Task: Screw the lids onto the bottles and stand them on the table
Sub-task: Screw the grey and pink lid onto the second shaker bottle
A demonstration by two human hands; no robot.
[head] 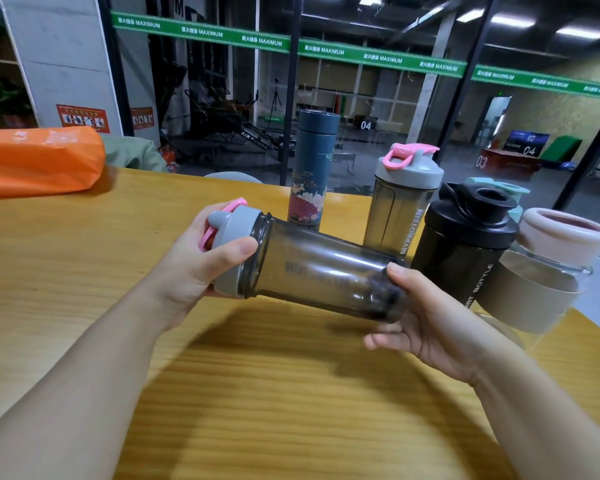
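**Smoky shaker held sideways above the desk**

We list a wooden desk (pixel 84 258), its far edge against a glass wall. At its far left corner lies an orange bag (pixel 35 161). Along the far right edge stand, upright: a blue patterned flask (pixel 312 174), a lidded grey-and-pink shaker (pixel 400 202), a black bottle (pixel 465 244) and, at the right edge, a glass jar (pixel 548 268) with a pink lid. Over the desk's middle we hold a smoky shaker bottle (pixel 323 271) on its side, clear of the wood. Our left hand (pixel 194 265) curls around its grey lid (pixel 231 251), thumb across the rim. Our right hand (pixel 426 327) cups the bottle's base, fingers wrapped beneath.
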